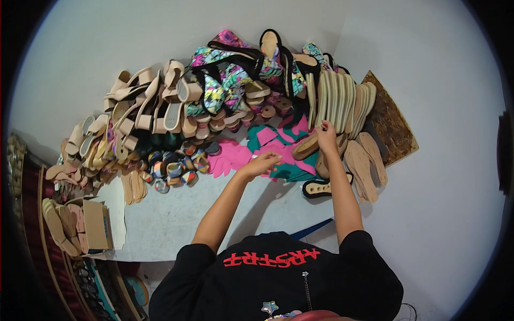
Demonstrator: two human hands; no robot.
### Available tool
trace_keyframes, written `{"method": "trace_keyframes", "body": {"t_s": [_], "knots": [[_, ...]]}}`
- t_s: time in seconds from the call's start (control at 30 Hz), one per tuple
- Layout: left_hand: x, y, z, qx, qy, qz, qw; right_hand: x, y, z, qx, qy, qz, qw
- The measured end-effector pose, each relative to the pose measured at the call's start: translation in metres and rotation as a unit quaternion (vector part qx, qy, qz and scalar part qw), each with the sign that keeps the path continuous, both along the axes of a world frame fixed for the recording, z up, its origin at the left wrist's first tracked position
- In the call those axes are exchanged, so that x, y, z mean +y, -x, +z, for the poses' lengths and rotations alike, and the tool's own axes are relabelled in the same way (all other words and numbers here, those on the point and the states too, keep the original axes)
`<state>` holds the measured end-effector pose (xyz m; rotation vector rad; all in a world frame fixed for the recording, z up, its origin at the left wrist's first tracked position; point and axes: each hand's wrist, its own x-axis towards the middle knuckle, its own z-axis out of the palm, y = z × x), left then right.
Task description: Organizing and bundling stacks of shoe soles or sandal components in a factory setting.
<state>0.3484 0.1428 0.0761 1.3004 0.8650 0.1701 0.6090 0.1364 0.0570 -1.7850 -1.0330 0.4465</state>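
Observation:
My left hand [261, 166] is over the pink cut pieces [229, 156] and green cut pieces [292, 172] on the table, its fingers curled together. Whatever it may hold is too small to make out. My right hand [327, 136], also with bent fingers, is at the front of a row of upright striped wedge soles [336, 101]. Whether it grips one of them is unclear. Just left of its wrist lies a tan sole [306, 146]. Beneath the right forearm is a black-edged sole with round holes [318, 189], partly covered.
Flat tan insoles [360, 170] lie to the right, before a brown board [390, 120] leaning on the wall. Heeled beige shoes [144, 101] and floral-strapped sandals [230, 80] are piled at the back. A cardboard box [96, 224] stands on the left of the grey table [176, 224].

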Motion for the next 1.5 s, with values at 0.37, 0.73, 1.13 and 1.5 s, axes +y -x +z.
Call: {"method": "trace_keyframes", "body": {"t_s": [0.37, 0.73, 1.13, 1.5], "knots": [[0.113, -0.172, -0.082, -0.105, -0.188, 0.039, 0.976, 0.046, -0.022, -0.014, -0.154, 0.053, -0.089, 0.983], [0.148, -0.247, -0.101, -0.050, -0.239, 0.166, 0.955, 0.048, -0.015, -0.016, -0.285, 0.115, -0.124, 0.943], [0.145, -0.261, -0.096, -0.123, -0.309, 0.144, 0.932, 0.047, -0.029, -0.024, -0.213, 0.105, -0.149, 0.960], [0.106, -0.235, -0.055, -0.173, -0.293, 0.156, 0.928, 0.012, -0.020, -0.005, -0.191, 0.013, -0.167, 0.967]]}}
